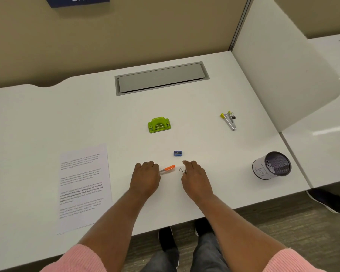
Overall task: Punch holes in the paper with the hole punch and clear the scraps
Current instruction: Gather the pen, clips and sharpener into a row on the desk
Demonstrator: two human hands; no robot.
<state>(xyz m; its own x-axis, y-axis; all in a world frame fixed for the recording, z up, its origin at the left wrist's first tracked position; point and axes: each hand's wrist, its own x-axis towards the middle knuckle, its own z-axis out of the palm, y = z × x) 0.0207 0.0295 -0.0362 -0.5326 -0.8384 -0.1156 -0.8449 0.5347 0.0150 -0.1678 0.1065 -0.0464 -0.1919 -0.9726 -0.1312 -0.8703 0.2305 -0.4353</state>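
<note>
Pen (167,169), binder clip (182,170), between hands

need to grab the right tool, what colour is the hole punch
Lime green; the hole punch shows in the head view.

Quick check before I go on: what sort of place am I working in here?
Probably an office or study cubicle: a white desk with a cable-port flap, tan partition walls and a numbered blue sign above.

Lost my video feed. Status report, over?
Left hand on the orange pen, right hand at a small binder clip. Hole punch and paper untouched. Sharpener lies before the punch.
</note>
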